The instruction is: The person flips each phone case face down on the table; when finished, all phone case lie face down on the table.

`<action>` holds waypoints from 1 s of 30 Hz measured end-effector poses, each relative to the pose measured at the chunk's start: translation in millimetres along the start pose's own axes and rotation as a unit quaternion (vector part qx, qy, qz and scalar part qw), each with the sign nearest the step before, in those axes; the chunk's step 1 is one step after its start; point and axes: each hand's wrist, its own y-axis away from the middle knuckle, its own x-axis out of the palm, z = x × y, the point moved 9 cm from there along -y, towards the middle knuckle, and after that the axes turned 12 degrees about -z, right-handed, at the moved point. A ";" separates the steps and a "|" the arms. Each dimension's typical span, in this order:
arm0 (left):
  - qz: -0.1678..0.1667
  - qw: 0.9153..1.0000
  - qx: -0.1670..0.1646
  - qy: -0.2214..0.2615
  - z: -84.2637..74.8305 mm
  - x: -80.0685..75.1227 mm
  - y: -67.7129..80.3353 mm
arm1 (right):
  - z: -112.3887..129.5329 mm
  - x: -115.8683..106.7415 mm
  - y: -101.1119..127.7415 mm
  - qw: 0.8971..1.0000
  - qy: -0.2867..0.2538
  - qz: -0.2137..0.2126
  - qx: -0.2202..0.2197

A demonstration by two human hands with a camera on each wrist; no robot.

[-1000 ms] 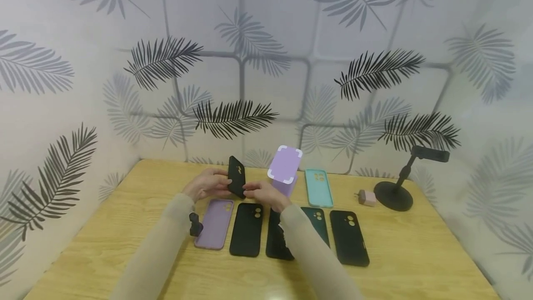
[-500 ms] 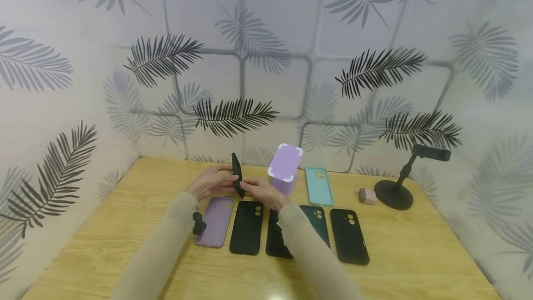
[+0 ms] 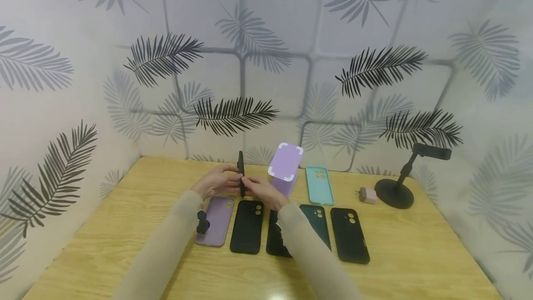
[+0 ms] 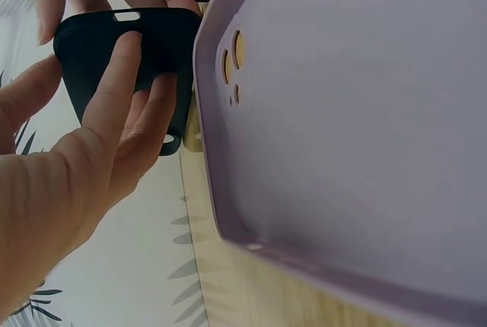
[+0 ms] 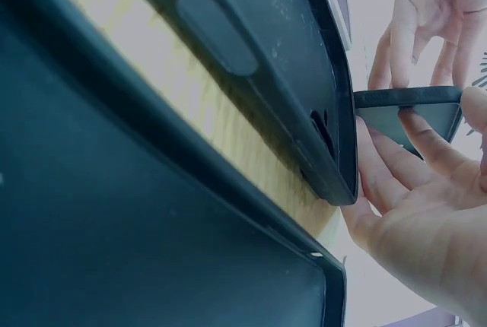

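Note:
Both hands hold a black phone case [image 3: 241, 170] upright over the back of the table, edge-on in the head view. My left hand [image 3: 216, 180] grips its left side; in the left wrist view a finger lies across the case [image 4: 160, 38] near a slot in its short edge. On the opposite side, my right hand [image 3: 264, 191] pinches it. The right wrist view has fingers of both hands around the case's rim [image 5: 380, 99]. Below the hands lie a lilac phone case [image 3: 217, 223] and a black one [image 3: 246, 230]. Another black case [image 3: 274, 240] is partly hidden by the right sleeve.
Further right in the row are a dark green case [image 3: 319, 221] and a black case [image 3: 350, 235]. Behind stand a lilac phone stand [image 3: 286, 161], a turquoise case [image 3: 319, 186], a pink charger [image 3: 368, 195] and a black stand [image 3: 393, 193]. A patterned wall closes the back.
The held black case has turned from showing its back with the camera holes to edge-on, and shifted slightly right. Both hands have kept hold of it; the left has moved slightly right.

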 end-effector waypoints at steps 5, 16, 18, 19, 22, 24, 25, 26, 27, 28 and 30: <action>-0.001 1.000 -0.001 -0.009 -1.2 0.8 -1.6 | 1.8 -0.7 -0.3 1.000 -0.008 -0.006 -0.009; 0.003 0.999 -0.001 -0.053 1.3 -0.7 0.5 | -2.0 -2.8 -1.1 0.999 -0.035 -0.025 -0.003; 0.003 0.998 0.004 -0.069 1.7 -1.8 0.4 | -1.8 -2.4 -0.9 0.999 -0.037 -0.023 -0.007; 0.003 0.997 0.005 -0.079 2.2 -2.5 0.0 | -1.1 -2.4 -0.8 0.999 -0.039 -0.022 -0.010; 0.000 0.995 0.005 -0.102 4.4 -5.8 -2.6 | -0.3 -3.3 -0.7 0.998 -0.050 -0.027 -0.012; -0.002 0.994 0.002 -0.112 6.2 -8.6 -4.8 | -0.6 -5.1 -0.8 0.998 -0.053 -0.038 -0.011; -0.005 0.994 -0.002 -0.111 7.6 -10.3 -5.9 | -1.5 -6.8 -0.9 0.997 -0.054 -0.049 -0.007; -0.008 0.994 -0.005 -0.110 8.4 -12.1 -6.9 | -2.4 -8.6 -0.9 0.997 -0.049 -0.060 -0.005; -0.010 0.994 -0.006 -0.110 8.8 -13.5 -7.4 | -3.1 -10.3 -0.9 0.997 -0.039 -0.071 -0.003; -0.012 0.994 -0.008 -0.109 9.5 -14.9 -7.8 | -3.6 -12.2 -0.7 0.996 -0.029 -0.082 -0.002; -0.015 0.994 -0.011 -0.105 9.9 -17.1 -7.4 | -4.5 -15.8 -0.2 0.995 -0.007 -0.104 -0.004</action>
